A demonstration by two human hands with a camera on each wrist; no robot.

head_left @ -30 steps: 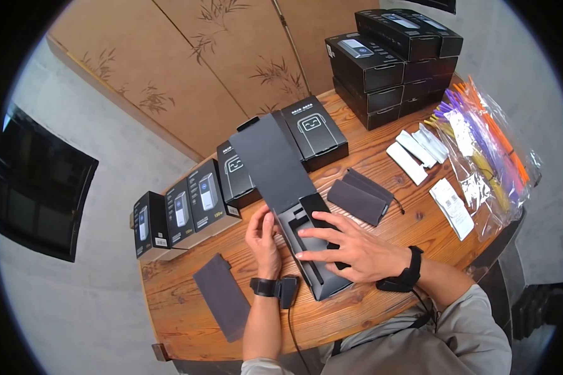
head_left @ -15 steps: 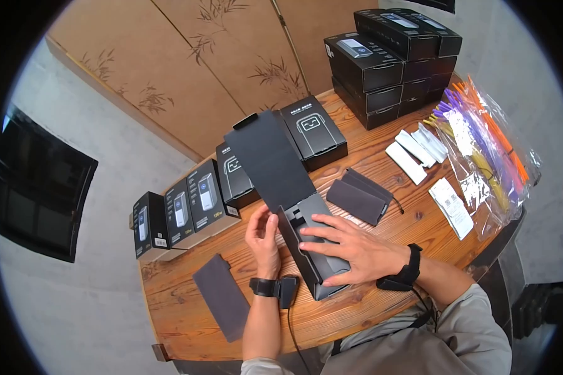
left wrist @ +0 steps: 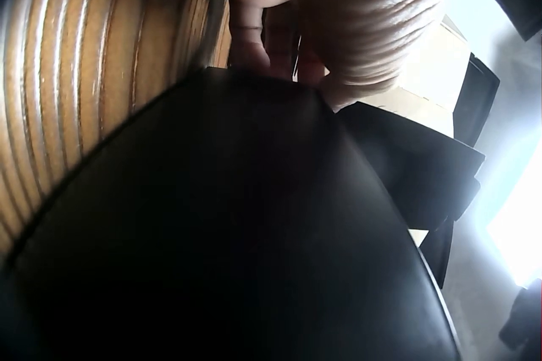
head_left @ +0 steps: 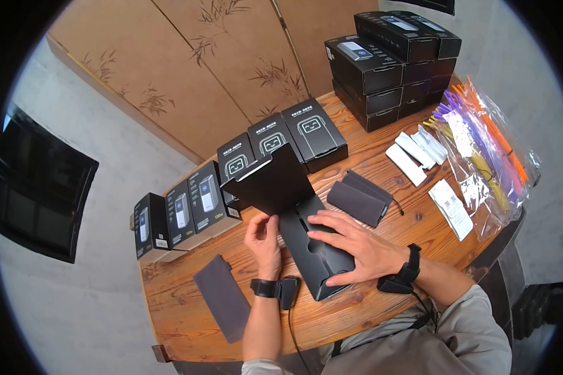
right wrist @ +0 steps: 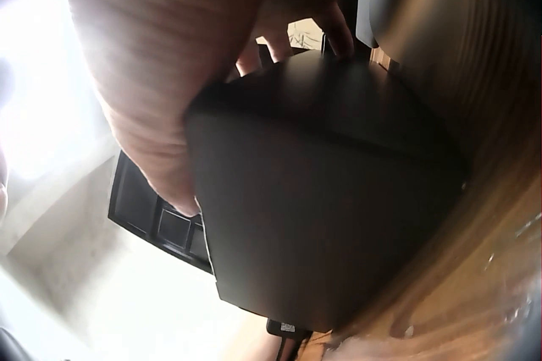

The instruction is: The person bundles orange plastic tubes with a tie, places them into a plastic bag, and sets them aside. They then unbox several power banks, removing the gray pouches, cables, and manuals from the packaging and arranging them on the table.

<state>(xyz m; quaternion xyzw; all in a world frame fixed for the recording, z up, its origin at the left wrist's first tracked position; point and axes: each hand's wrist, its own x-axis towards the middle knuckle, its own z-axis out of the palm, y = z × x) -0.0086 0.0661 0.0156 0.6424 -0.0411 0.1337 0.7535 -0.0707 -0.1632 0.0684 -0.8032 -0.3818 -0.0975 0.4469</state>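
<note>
A long black box lies at the table's near edge, its lid raised at the far end. Inside, a black panel with a rounded cutout covers the cavity. My right hand rests over it with fingers spread, thumb near the close end. The left hand holds the box's left side near the lid hinge, thumb and fingers bent at the edge. In the left wrist view, that hand meets the far end of a dark box wall. The right wrist view shows the hand reaching across the box.
Black printed boxes line the table's back left; more boxes are stacked at the back right. Dark pouches lie right of the open box, another at left. White packets and bagged coloured sticks are at right.
The grey interior with recesses is now covered by the black panel with the cutout. The lid has tilted towards me, uncovering a printed box behind. The left hand has hardly moved.
</note>
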